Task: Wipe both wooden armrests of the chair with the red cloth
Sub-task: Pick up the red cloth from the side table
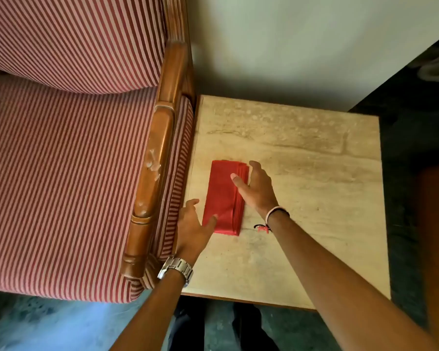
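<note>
Only one wooden armrest (pixel 152 178) shows. Our left hand (pixel 192 230) at seven o'clock and right hand (pixel 255 184) at three flank the red cloth (pixel 222 198), fingers spread, ungripped; table (pixel 314 198) bare toward twelve.

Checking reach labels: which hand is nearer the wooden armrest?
Left. The left hand sits between the wooden armrest and the red cloth, thumb on the cloth's near corner. The right hand is at the cloth's far side, farther from the armrest.
</note>
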`<state>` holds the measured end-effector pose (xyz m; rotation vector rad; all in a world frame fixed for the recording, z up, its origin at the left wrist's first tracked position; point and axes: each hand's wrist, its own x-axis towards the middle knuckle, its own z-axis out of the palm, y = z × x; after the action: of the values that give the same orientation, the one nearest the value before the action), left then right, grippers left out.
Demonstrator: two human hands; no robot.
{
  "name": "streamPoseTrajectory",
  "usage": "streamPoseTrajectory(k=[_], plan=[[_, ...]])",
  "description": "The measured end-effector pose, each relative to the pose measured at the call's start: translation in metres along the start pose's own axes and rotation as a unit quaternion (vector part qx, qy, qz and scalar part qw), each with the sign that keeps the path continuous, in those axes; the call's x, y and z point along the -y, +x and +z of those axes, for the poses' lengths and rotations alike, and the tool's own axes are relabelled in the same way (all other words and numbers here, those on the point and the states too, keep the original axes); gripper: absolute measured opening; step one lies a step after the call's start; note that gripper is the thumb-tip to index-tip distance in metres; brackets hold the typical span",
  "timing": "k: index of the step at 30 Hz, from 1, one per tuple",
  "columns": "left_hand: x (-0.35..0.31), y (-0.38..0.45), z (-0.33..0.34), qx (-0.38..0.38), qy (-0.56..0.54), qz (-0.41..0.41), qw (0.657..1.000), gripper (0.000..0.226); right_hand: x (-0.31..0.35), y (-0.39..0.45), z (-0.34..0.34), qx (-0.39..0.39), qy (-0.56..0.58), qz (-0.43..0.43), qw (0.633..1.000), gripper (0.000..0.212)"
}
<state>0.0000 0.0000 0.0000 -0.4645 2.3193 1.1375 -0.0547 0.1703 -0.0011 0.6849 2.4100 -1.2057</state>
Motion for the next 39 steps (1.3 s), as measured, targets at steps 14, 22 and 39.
streamPoseTrajectory(k=[14, 22, 39], plan=[[0.028, 0.025, 0.04, -0.007, -0.037, -0.08, 0.996, 0.058, -0.021, 0.049, 0.047, -0.117, 0.107, 0.129, 0.979, 0.024], [0.023, 0.022, 0.038, 0.017, -0.044, -0.056, 0.997, 0.035, -0.017, 0.036, 0.054, -0.154, 0.147, 0.088, 0.973, 0.017], [-0.054, -0.041, -0.052, 0.027, -0.079, 0.053, 0.995, 0.036, 0.086, -0.022, -0.005, -0.27, 0.289, 0.028, 0.918, 0.007]])
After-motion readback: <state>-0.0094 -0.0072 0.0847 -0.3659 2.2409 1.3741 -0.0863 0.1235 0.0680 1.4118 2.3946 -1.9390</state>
